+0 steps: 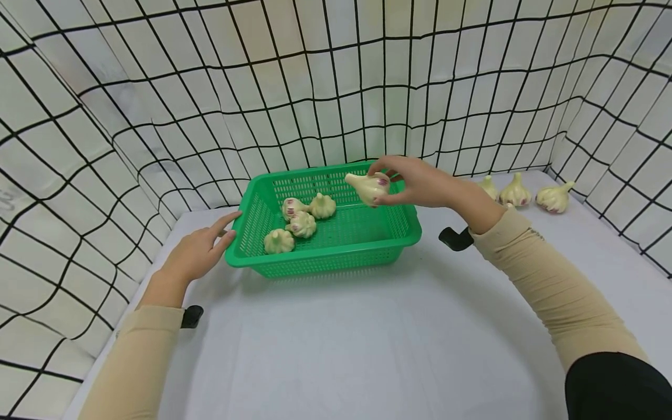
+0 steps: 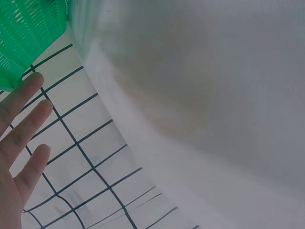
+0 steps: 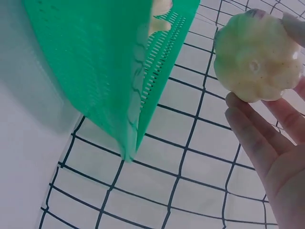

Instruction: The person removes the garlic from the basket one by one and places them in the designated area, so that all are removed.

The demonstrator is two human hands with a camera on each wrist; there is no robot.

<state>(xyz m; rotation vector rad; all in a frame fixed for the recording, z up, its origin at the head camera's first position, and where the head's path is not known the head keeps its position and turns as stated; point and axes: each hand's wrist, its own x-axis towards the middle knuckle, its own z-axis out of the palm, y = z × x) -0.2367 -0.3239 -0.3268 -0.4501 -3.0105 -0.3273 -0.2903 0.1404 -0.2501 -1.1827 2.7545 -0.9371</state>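
My right hand [image 1: 418,182] pinches a garlic bulb [image 1: 369,188] between thumb and fingers, above the right part of a green plastic basket [image 1: 336,255]. In the right wrist view the round underside of that garlic bulb [image 3: 257,59] faces the camera, with the right hand [image 3: 279,152] around its edge. My left hand [image 1: 196,254] has its fingers extended at the basket's left rim. The left wrist view shows the left hand [image 2: 21,148] with spread fingers beside the basket [image 2: 31,33]. Several garlic bulbs [image 1: 302,224] lie in the basket's left half.
More garlic bulbs [image 1: 515,191] stand on the white tabletop [image 1: 336,344] at the back right, one partly hidden by the right forearm. White walls with black netting [image 1: 362,76] enclose the table at the back and sides.
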